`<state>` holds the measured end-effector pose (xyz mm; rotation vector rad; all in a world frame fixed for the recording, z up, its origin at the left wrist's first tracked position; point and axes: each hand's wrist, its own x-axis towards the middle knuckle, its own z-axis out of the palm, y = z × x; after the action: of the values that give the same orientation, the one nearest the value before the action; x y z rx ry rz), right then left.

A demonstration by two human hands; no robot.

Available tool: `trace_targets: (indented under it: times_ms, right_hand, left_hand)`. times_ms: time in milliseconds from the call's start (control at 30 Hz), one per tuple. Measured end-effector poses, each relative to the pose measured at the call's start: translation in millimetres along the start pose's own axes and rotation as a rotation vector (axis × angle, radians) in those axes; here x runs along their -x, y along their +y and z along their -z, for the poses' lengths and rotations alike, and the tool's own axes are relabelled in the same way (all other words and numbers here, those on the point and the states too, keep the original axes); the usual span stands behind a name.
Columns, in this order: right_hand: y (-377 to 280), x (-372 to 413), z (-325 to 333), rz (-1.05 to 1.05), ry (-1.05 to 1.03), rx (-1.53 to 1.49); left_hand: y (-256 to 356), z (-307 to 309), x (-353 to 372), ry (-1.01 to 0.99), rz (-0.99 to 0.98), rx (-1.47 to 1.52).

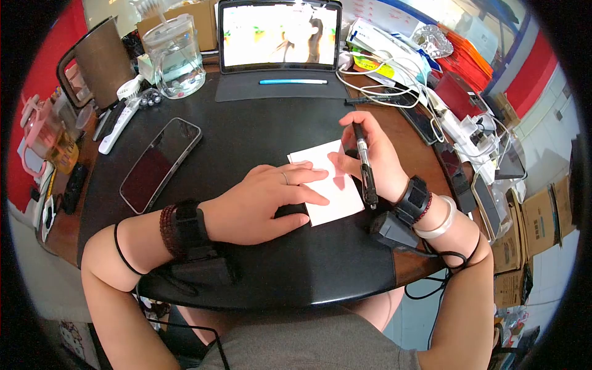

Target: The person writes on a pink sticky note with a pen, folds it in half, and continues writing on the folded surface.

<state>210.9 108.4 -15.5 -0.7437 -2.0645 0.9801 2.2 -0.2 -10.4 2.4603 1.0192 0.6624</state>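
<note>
A small white paper pad (336, 203) lies slightly turned on the black desk mat (246, 139). My left hand (265, 200) rests flat on the pad's left part, its fingers spread and a thin ring on one of them. Over the pad's right edge is my right hand (373, 154), with a black pen (365, 166) held between its fingers. The pen points back toward me, and the thumb is close to the paper. Both wrists wear black straps and beads.
A phone (160, 165) lies left of my left hand. Behind the mat stands a lit tablet (279, 36) with a blue pen (293, 81) before it. A water jug (176, 58) is at the back left. White cables (394, 98) and a power strip (459, 139) crowd the right side.
</note>
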Motion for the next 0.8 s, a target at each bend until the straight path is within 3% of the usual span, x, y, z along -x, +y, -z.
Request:
trace_targets:
  times_ms: [67,333,433,567,800]
  right_hand:
    - [-1.7,-1.9,-1.1,0.123,0.013,-0.015]
    - [-10.5,2.4,-1.0,0.276,0.0,-0.131]
    - [-11.0,5.1,3.9,-0.009,-0.164,-0.335]
    - [-9.9,2.6,2.1,-0.14,-0.189,-0.451]
    - [-9.3,2.0,4.5,-0.208,-0.167,-0.395]
  left_hand:
    - [4.1,3.1,-0.4,-0.037,0.039,0.002]
    - [1.3,2.0,0.7,-0.015,0.006,0.012]
    - [0.4,1.7,0.0,-0.012,-0.003,0.01]
    - [-0.8,2.3,0.3,-0.013,-0.018,-0.005]
    - [3.4,3.4,0.9,-0.036,-0.036,-0.023]
